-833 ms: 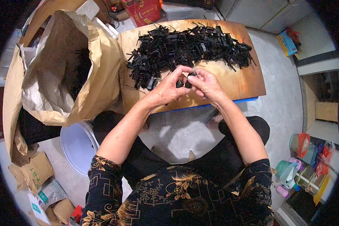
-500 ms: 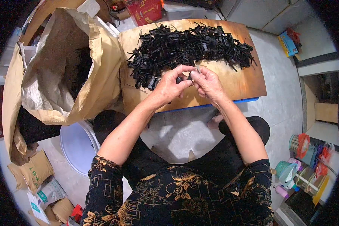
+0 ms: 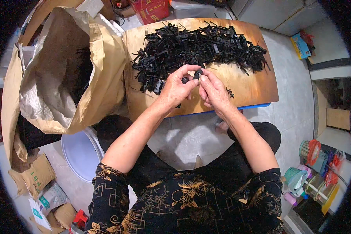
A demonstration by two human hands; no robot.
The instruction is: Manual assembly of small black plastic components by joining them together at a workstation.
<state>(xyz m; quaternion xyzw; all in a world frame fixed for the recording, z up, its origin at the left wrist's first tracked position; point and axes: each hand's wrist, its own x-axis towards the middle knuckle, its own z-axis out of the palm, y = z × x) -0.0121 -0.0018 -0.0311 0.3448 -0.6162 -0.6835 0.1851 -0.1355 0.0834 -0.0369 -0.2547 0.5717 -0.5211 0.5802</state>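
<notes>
Over the front part of a wooden board (image 3: 257, 87), my two hands meet at a small black plastic piece (image 3: 198, 73). My left hand (image 3: 177, 85) pinches it between thumb and forefinger, and another dark bit shows in the curl of its fingers. The thumb and fingertips of my right hand (image 3: 215, 90) close on the same piece from the right. Just beyond the fingers spreads a long heap of black plastic parts (image 3: 195, 46) with thin rods sticking out. A small black branched piece (image 3: 230, 93) lies on the board beside my right hand.
To the left stands a large open woven sack (image 3: 109, 70) with dark contents. A white round tub (image 3: 80, 152) sits below it. Brown paper bags (image 3: 39, 175) lie at lower left, a red box (image 3: 150, 11) behind the board. Baskets and bags (image 3: 296, 179) crowd the right side.
The small branched piece has appeared on the board beside my right hand. The black piece between my fingers shows more clearly, and my right hand has shifted slightly.
</notes>
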